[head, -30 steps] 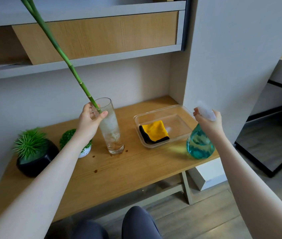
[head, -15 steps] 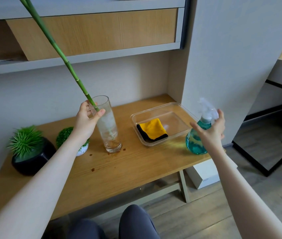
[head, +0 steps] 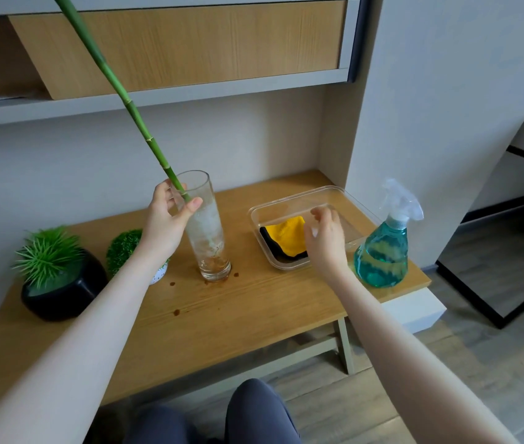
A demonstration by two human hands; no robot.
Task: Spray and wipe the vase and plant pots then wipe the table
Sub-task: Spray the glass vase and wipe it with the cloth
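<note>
A tall clear glass vase (head: pixel 209 232) stands on the wooden table (head: pixel 222 318), wet with spray and with brown residue at its base. My left hand (head: pixel 166 224) grips its upper part together with a long green bamboo stalk (head: pixel 119 94) that leans up to the left. My right hand (head: pixel 326 238) hovers with loosely curled fingers over a clear plastic container (head: pixel 347 200) that holds a yellow and black cloth (head: pixel 288 235); it holds nothing. A spray bottle (head: pixel 382 254) of blue-green liquid stands alone at the table's right end.
A black pot with a spiky green plant (head: pixel 55 283) and a small white pot with a round green plant (head: pixel 126 251) sit at the left. Brown drops (head: pixel 176 312) mark the tabletop. Shelves hang above; a wall stands just right of the table.
My right hand has set the spray bottle down, let go of it and moved left over the container. My left hand stays on the vase and stalk.
</note>
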